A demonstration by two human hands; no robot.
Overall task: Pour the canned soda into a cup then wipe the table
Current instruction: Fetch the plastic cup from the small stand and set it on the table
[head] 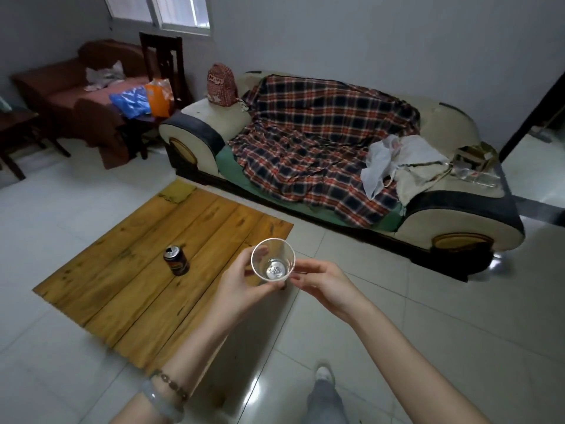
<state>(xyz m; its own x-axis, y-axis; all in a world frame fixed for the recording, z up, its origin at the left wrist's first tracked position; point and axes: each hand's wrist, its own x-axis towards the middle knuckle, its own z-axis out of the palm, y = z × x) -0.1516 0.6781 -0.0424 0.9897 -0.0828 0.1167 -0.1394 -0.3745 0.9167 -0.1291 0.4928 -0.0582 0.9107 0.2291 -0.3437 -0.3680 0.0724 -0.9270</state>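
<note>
A clear plastic cup [273,259], empty, is held upright over the right edge of the low wooden table [128,270]. My left hand [241,280] grips its left side with curled fingers. From the right, my right hand [321,280] pinches the cup near its base. A dark soda can [176,260] with an open top stands upright on the table, to the left of the cup and apart from both hands. A yellowish cloth [176,192] lies on the table's far corner.
A sofa [458,224] with a plaid blanket [318,142] and plastic bags [388,160] stands behind the table. Dark chairs [159,56] and a brown couch [76,96] are at the far left. Glossy tile floor [428,301] surrounds the table; my foot [324,374] is below.
</note>
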